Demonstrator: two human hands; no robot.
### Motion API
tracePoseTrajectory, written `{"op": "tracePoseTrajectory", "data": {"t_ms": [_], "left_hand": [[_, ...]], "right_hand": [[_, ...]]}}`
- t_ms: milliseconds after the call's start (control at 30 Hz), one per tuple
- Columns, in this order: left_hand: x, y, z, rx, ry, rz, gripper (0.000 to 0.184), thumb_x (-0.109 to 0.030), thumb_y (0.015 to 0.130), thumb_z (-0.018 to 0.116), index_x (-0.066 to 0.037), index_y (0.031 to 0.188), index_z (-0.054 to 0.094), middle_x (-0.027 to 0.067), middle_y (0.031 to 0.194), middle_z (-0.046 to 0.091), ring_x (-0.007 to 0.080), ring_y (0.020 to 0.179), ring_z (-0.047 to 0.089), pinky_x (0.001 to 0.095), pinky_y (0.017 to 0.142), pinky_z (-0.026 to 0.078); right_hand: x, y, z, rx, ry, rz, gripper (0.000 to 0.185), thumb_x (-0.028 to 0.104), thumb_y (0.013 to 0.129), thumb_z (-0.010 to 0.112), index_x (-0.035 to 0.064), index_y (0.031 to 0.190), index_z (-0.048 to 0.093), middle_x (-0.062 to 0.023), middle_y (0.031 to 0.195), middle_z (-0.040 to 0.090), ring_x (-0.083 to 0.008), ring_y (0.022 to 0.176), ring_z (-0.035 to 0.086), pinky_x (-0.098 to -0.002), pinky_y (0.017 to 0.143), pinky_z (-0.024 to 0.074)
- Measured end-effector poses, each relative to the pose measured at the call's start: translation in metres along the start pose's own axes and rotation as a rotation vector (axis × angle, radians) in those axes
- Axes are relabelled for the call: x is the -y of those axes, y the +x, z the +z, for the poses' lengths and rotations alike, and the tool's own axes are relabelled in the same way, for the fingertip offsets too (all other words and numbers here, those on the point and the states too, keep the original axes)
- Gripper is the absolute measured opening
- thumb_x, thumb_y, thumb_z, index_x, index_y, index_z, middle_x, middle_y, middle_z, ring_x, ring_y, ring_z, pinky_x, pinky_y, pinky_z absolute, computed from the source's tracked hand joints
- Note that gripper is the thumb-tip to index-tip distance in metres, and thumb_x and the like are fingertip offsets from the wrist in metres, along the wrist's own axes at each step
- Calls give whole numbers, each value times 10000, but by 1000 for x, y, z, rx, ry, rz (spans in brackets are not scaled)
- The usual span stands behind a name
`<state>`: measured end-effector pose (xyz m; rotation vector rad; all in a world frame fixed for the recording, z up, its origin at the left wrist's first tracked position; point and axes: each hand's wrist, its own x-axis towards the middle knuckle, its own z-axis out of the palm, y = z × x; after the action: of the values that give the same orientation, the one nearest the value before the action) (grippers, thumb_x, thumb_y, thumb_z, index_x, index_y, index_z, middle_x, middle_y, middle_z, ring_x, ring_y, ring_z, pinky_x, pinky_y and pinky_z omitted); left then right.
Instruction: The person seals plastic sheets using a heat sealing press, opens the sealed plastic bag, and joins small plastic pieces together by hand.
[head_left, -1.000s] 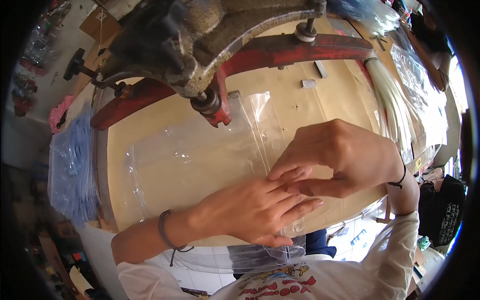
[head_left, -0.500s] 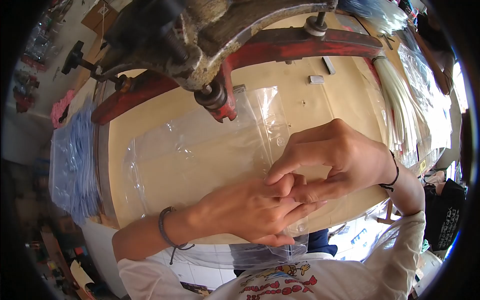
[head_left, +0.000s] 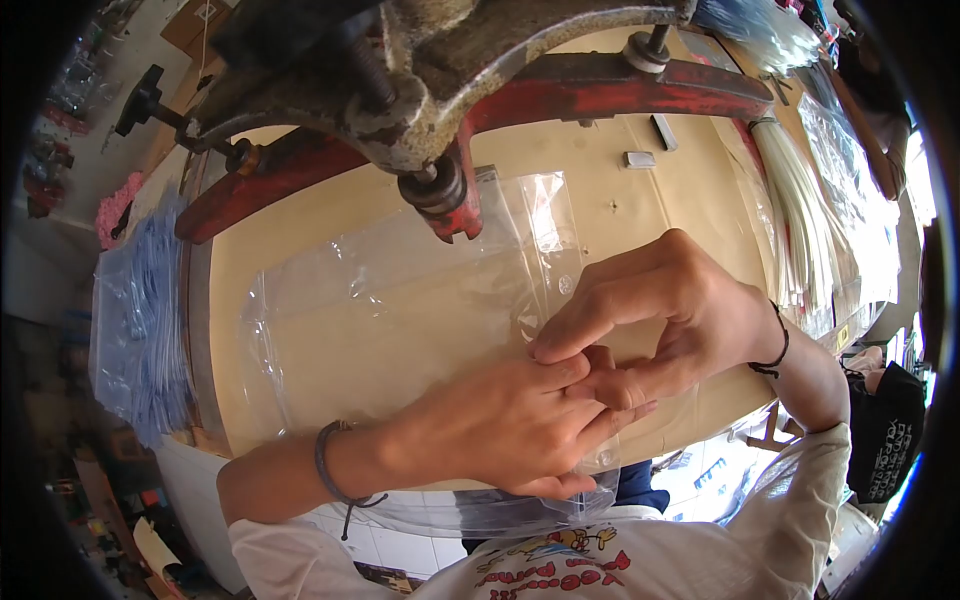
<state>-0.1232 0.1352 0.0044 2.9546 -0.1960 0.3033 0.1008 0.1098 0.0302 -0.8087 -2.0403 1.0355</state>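
Two bare hands meet over one clear plastic bag (head_left: pixel 340 300), which lies on the tan surface (head_left: pixel 700 190) on the near side of the machine (head_left: pixel 420 110), part of it tucked under the machine's prong. The left hand (head_left: pixel 510 420), 1 of 2, is flat, palm down on the plastic w/ fingers out straight; the right hand (head_left: pixel 660 320) is curled, thumb & index on the left's fingers. Can't tell if it grips anything btwn them.

Count: 2 dark wristbands (head_left: pixel 328 465), 1 per wrist; 1 red bar (head_left: pixel 620 85) across the machine; 2 small metal blocks (head_left: pixel 638 159) on the surface, R of the machine's prong; 1 bundle of pale strips (head_left: pixel 790 210), far R of the machine; 1 pile of bluish plastic bags (head_left: pixel 140 340), L of the machine, too many to count; 1 pink cloth (head_left: pixel 120 210), also L of it.

Writing: white shirt (head_left: pixel 690 555), nearest side from the machine, has 1 cartoon & red lettering, approx. "Yee…!!!", rest unclear. Black bag (head_left: pixel 890 435), low R of the machine, has white lettering, too small to read w/ certainty. Round mark (head_left: pixel 565 284) on the plastic, R of the machine's prong, illegible. No. of clear sheets (head_left: pixel 850 170) beyond the strips, R of the machine: can't tell.
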Motion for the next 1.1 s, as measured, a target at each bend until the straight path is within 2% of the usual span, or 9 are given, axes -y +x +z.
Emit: {"op": "tracePoseTrajectory", "data": {"t_ms": [200,400,600,700,800,900,1000,1100], "left_hand": [[-2,0,1,-10,120,18,691,-660,925,516,-222,1455,584,3,1056,715,139,1034,634,427,1182,299],[-3,2,-5,-1,188,18,714,-680,935,475,-216,1470,568,39,1042,715,206,1023,649,469,1245,192],[-4,0,0,-6,98,-10,710,-682,936,480,-203,1448,591,52,1048,699,244,1025,640,462,1137,381],[-1,2,-4,-58,140,38,642,-660,933,512,-193,1344,669,47,992,683,228,977,626,387,961,487],[-3,1,-15,-8,202,27,572,-640,926,547,-184,1224,720,33,939,663,195,910,605,321,835,482],[-4,-2,-11,-18,146,-2,536,-633,922,559,-181,1156,727,16,904,646,172,844,578,300,750,457],[-4,1,-14,-6,200,16,568,-641,923,549,-190,1225,719,17,946,669,179,903,610,308,799,481],[-5,-2,-6,3,127,7,609,-644,917,552,-206,1317,690,37,1005,696,195,972,643,323,874,506]], "right_hand": [[-3,0,2,4,58,40,268,88,776,803,34,1036,766,-110,1003,773,-233,840,760,-311,751,602],[-6,0,4,-3,94,36,263,95,781,806,37,1035,767,-116,1025,773,-234,845,761,-315,755,603],[-6,0,5,-11,141,33,260,85,783,814,30,1032,760,-129,1031,770,-243,850,761,-316,735,605],[-7,0,7,-11,130,4,271,79,785,812,24,1043,749,-132,1024,769,-243,839,761,-314,727,606],[-6,1,8,-11,119,-9,279,84,790,812,21,1051,739,-130,1017,770,-242,825,761,-309,721,606],[-3,2,8,-8,110,1,279,88,792,814,18,1049,735,-130,1017,770,-246,825,763,-306,711,607],[-4,1,9,-8,112,-3,270,86,791,817,17,1039,735,-138,1016,769,-253,837,765,-307,709,610],[-3,0,8,0,113,16,262,76,789,818,15,1030,735,-152,1014,767,-266,866,768,-314,733,616]]}}
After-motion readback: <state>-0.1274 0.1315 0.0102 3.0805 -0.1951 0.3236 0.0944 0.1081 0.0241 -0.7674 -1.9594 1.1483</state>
